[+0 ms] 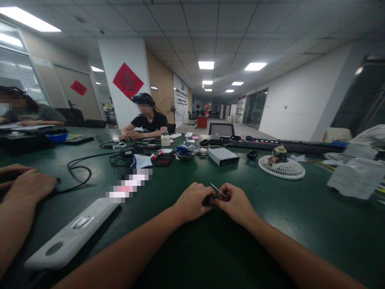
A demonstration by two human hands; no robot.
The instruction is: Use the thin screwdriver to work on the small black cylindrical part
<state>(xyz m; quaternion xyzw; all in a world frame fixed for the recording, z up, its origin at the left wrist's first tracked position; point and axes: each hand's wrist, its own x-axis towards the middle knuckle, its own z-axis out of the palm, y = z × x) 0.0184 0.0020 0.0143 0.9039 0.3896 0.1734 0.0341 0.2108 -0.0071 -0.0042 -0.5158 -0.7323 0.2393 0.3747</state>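
My left hand (191, 202) is closed around a small dark cylindrical part (208, 200) with a ring-like end, held just above the green table (192, 249). Close beside it, my right hand (237, 204) pinches a thin metal tool (217, 189), whose pointed end sticks up to the left; its exact kind is unclear. The right fingers meet the ringed end of the dark part. My fingers partly cover both things.
Left of my arm lies a long white device (75, 233). Another person's hands (30, 184) rest at the left edge near a black cable (80, 164). Ahead stand a grey metal box drive (222, 155), a white fan grille (281, 167) and a bottle (165, 138). Another person (147, 120) sits across.
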